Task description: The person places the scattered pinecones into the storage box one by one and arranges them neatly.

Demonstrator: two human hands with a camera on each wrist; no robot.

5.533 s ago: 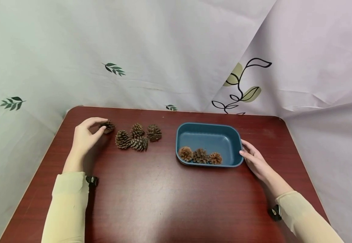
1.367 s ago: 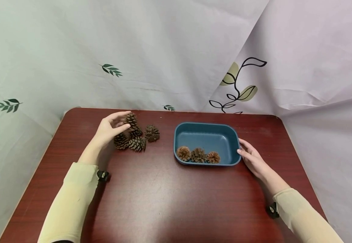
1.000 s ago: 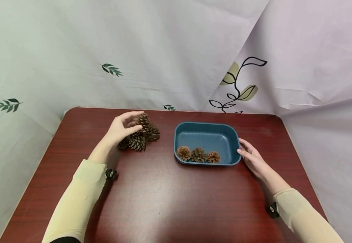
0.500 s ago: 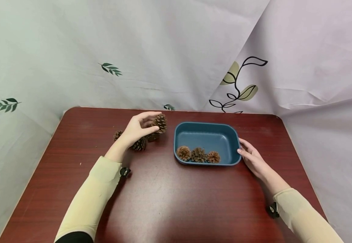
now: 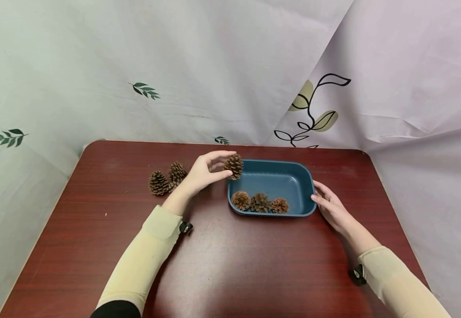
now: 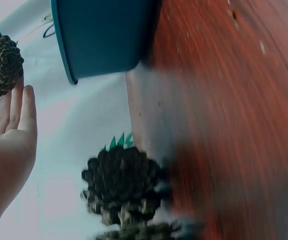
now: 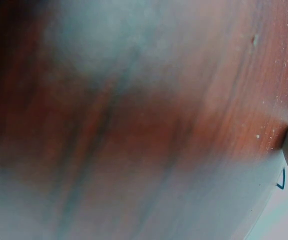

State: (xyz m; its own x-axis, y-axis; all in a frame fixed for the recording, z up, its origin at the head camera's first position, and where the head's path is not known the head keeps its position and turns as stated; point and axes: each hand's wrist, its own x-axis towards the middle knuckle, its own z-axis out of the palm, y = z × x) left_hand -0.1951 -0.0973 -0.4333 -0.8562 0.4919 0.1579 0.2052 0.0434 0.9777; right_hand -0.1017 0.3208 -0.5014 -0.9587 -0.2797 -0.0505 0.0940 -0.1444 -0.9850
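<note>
My left hand (image 5: 203, 176) pinches a brown pine cone (image 5: 234, 167) between thumb and fingers, at the left rim of a blue rectangular container (image 5: 270, 215). In the left wrist view this pine cone (image 6: 1, 65) shows beyond the fingers, with the container's wall (image 6: 103, 40) to its right. My right hand (image 5: 335, 212) holds the container's right end, thumb at the rim and fingers along the outside. Inside the container, a row of pine cones lines the near wall: a light one (image 5: 241, 200), a darker one (image 5: 260, 202) and a small one (image 5: 280, 205).
Left of the container, more pine cones lie on the reddish-brown table (image 5: 230, 265), among them one upright (image 5: 158, 183) and one behind it (image 5: 177, 171). My left hand and wrist partly cover this group. A patterned white cloth (image 5: 198, 88) hangs behind the table.
My left hand has picked up the leftmost pine cone and carried it rightward over the others to the container's left rim. The right hand stays at the container's right end.
</note>
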